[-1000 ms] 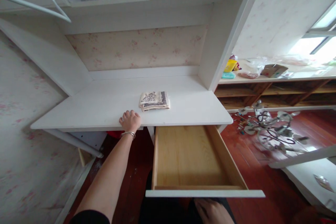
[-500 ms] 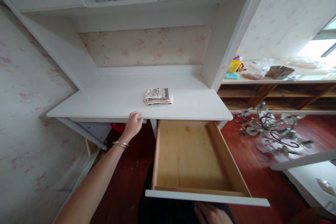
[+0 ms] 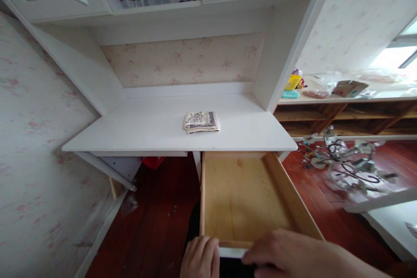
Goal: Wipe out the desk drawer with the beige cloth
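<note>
Drawer (image 3: 244, 195) stands open, with the left hand (image 3: 200, 258) at its front's left corner, fingers bent, and the right hand (image 3: 282, 252) farther right along that front, blurred. Whether either truly grasps it I cannot tell. Even force on both sides should keep it running straight. Beyond the drawer, the desk (image 3: 146, 134) overhangs its back end, a cloth (image 3: 202, 122) on top. Floor (image 3: 159, 213) gives room to the drawer's left; a chandelier (image 3: 335, 150) lies to its right.
</note>
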A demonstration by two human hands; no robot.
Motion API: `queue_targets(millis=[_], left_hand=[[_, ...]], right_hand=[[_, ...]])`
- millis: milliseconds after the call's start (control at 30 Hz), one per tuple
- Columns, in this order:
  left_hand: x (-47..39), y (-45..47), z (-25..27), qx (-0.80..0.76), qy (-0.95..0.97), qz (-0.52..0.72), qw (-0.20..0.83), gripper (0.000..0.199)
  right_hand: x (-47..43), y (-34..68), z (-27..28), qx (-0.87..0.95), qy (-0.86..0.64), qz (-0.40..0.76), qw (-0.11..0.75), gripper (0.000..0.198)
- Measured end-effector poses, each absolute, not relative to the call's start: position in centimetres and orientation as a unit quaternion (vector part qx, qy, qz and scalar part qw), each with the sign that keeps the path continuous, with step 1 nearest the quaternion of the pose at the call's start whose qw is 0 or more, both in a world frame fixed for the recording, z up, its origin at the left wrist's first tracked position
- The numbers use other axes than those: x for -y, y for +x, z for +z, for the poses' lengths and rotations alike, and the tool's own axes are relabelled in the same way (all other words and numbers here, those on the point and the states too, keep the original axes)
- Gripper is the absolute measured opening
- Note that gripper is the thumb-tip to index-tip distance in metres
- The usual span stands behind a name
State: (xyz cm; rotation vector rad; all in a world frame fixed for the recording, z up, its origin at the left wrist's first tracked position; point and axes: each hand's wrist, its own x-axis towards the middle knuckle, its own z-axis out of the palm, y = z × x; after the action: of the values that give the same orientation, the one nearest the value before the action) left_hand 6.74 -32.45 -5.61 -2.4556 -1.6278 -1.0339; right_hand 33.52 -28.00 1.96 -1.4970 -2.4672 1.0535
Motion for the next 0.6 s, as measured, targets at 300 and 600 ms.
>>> queue_targets(millis=[300, 600], left_hand=[[33.4, 8.7, -5.3, 0.599, -0.731, -0.325, -0.008, 0.025], [34.2, 8.8, -6.1, 0.610, -0.727, -0.315, -0.016, 0.025]], right_hand=[[6.9, 20.5, 10.3, 0.853, -0.469, 0.180, 0.141, 0.040], [-0.7, 16.7, 5.7, 0.811, -0.580, 0.042, 0.059, 0.063]])
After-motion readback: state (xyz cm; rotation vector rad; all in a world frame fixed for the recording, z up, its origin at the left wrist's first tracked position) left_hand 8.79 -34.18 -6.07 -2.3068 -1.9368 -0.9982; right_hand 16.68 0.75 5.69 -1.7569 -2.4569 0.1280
